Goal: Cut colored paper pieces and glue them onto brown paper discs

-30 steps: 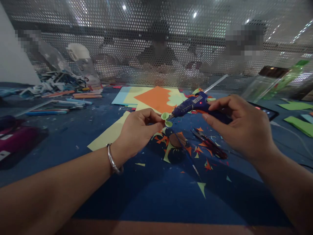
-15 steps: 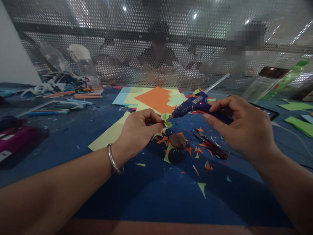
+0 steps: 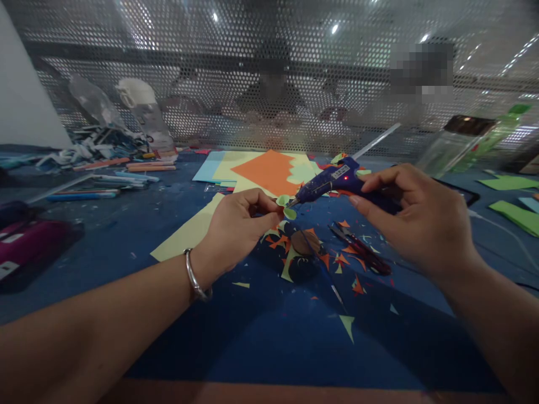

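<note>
Between the thumb and fingers of my left hand (image 3: 240, 224) is a small curled piece of pale green paper (image 3: 289, 213), shaped like petals. My right hand (image 3: 421, 219) grips a blue hot glue gun (image 3: 332, 180) by its handle. Its metal nozzle points left and down, right at the green paper; whether it touches I cannot tell. A red light glows on the gun's side, and a clear glue stick (image 3: 377, 141) juts from its back. Below the hands lie a round wooden disc (image 3: 304, 242), a thin blue brush-like tool (image 3: 330, 280) and dark red-handled pliers or snips (image 3: 366, 251).
Orange and green paper scraps (image 3: 357, 285) litter the blue table. Behind are stacked coloured sheets (image 3: 263, 171). A white-capped bottle (image 3: 147, 115), sticks (image 3: 101, 186) and a purple glue gun or case (image 3: 31, 241) stand left; a brown-lidded jar (image 3: 458, 143) and green paper (image 3: 516, 216) are right.
Both hands stay nearly in place. The green paper piece has turned slightly under the glue gun's nozzle.
</note>
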A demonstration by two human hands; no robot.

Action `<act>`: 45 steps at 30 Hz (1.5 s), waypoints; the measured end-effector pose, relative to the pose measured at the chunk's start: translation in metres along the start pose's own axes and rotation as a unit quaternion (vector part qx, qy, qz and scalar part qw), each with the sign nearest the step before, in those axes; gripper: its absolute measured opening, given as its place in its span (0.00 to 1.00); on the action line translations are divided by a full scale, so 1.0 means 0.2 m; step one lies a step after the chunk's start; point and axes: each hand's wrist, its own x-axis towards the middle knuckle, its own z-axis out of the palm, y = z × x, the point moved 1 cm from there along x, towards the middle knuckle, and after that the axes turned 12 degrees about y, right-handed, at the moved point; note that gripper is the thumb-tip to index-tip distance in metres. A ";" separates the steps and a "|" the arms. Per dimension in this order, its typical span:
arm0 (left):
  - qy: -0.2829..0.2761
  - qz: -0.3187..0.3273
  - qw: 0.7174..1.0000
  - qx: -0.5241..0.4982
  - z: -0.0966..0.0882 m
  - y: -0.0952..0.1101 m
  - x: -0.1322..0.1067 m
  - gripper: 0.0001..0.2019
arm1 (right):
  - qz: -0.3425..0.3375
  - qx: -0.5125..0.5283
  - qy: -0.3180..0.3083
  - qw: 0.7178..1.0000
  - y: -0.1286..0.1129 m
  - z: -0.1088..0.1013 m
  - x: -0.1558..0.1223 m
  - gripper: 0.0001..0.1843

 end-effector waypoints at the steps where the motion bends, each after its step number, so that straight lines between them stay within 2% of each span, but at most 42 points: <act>1: 0.000 0.002 1.000 -0.001 0.00 0.00 0.00 0.06 | -0.001 -0.001 0.000 1.000 0.00 0.00 0.00 0.08; 14: 0.002 0.032 0.999 0.025 -0.01 0.01 0.00 0.05 | -0.001 0.004 -0.010 1.000 0.00 0.00 0.00 0.07; 25: 0.004 0.029 0.999 0.041 -0.01 0.00 0.00 0.05 | -0.007 0.005 0.000 1.000 0.00 0.00 0.00 0.07; 33: 0.022 0.016 1.000 -0.008 -0.01 -0.01 0.00 0.07 | -0.011 0.003 0.007 1.000 0.00 0.00 0.00 0.07; 38: 0.058 0.019 0.996 -0.070 0.00 0.01 0.00 0.08 | 0.026 -0.009 0.002 1.000 0.02 0.01 0.01 0.08; 45: 0.148 0.023 0.980 -0.128 -0.01 0.03 0.02 0.09 | 0.097 -0.011 -0.064 0.993 0.19 0.11 0.02 0.11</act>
